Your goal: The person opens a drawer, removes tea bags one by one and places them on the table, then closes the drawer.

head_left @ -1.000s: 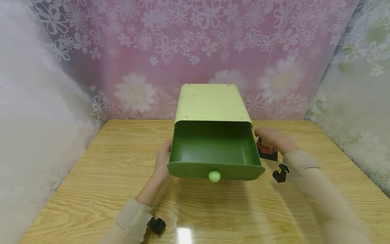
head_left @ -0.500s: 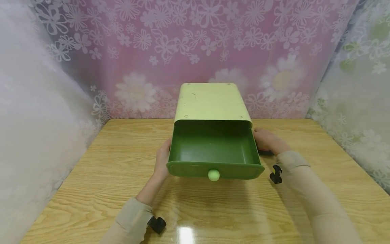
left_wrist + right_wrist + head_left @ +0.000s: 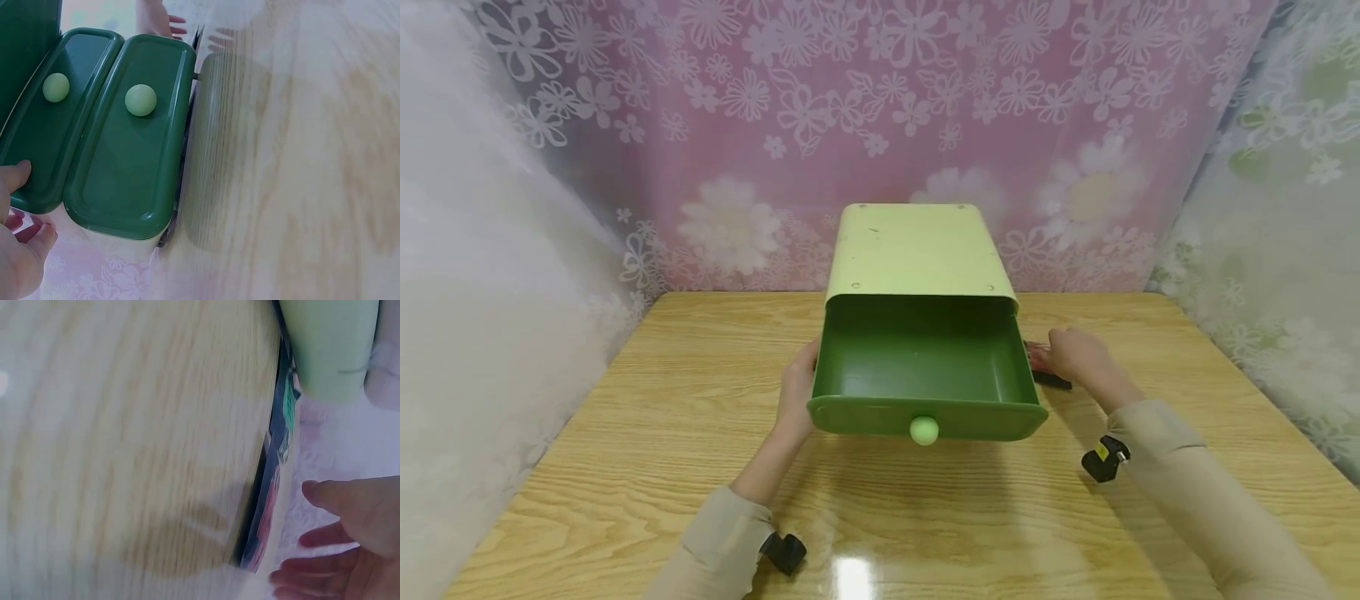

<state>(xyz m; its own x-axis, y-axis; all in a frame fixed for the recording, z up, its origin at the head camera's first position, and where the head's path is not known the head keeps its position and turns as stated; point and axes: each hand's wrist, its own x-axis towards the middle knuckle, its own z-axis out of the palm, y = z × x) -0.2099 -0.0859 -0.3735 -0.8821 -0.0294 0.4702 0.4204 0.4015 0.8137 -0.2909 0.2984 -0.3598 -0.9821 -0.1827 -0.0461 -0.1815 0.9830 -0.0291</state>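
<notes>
A: How should this be handled?

B: Steadily, I'd say. The left grip [image 3: 796, 392] has hold of the drawer unit [image 3: 921, 250], thumb over the front of the middle drawer [image 3: 47, 131]. That hold should stay firm: the top drawer [image 3: 921, 354] is pulled out, so the front may want to tip.

A: And the right grip [image 3: 1081, 358]?

B: Its fingers look loose and spread in the right wrist view, thumb apart from them, with nothing held that I can see.

A: Where's the dark packet [image 3: 1051, 380]?

B: On the bench [image 3: 700, 350], just right of the unit, thin and low, red print showing. Whether it runs under the unit, I can't tell. For handling it, I'd come in flat, thumb and fingers either side of the outer end, and avoid dragging it against the unit's base, where it could crease.

A: What differs from half a second ago?

B: The right grip has shifted outward, away from the unit's side, and more of the packet shows. The unit, the top drawer and the left grip stay practically as they were.
</notes>
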